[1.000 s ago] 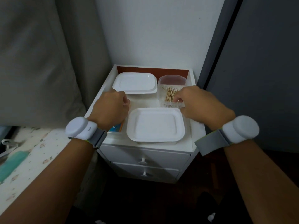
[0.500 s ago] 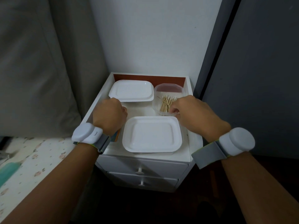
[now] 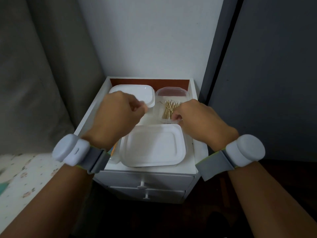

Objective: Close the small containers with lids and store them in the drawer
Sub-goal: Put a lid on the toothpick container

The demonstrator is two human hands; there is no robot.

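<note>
A clear container (image 3: 171, 94) holding thin wooden sticks (image 3: 169, 109) stands open at the back right of the cabinet top (image 3: 192, 162). My right hand (image 3: 199, 121) pinches its near rim. A white lid (image 3: 152, 148) lies flat at the front, just below that hand. A second white lid (image 3: 133, 91) lies at the back left. My left hand (image 3: 118, 115) is blurred, and its fingertips close on that lid's front right corner. Another container (image 3: 114, 151) with orange and blue contents is mostly hidden under my left wrist.
The small white cabinet has two shut drawers with knobs (image 3: 141, 184) below its top. A white wall rises behind it, a grey cushion (image 3: 34, 83) sits to the left and a dark panel (image 3: 274, 74) to the right. A patterned mat (image 3: 25, 182) covers the floor at the left.
My left hand has moved from the cabinet's left side forward and right to the back lid's corner. My right hand has stayed on the clear container's rim. The view has tilted up slightly.
</note>
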